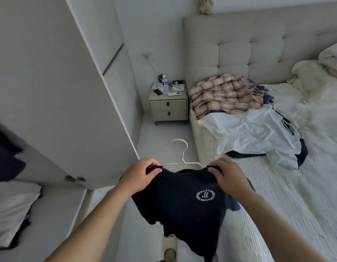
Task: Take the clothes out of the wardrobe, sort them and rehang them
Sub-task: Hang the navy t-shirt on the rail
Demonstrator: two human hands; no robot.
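Observation:
A dark navy T-shirt [181, 207] with a round white logo hangs in front of me on a white hanger [180, 150], whose hook sticks up above the collar. My left hand [141, 174] pinches the shirt's left shoulder. My right hand [228, 176] pinches its right shoulder. On the bed lies a pile of clothes: a pink plaid shirt [226, 93] on top, a white garment [253, 133] spread in front of it, and dark blue pieces underneath. The white wardrobe [56, 87] stands on my left, with a dark garment [5, 154] showing at its open part.
A bedside table [168, 108] carrying a water bottle, a phone and small items stands between wardrobe and bed. The tufted headboard [258, 44] and pillows [319, 72] are at the back right. Folded white cloth [10, 210] lies at lower left. My slippered feet [169, 248] stand on the narrow floor strip.

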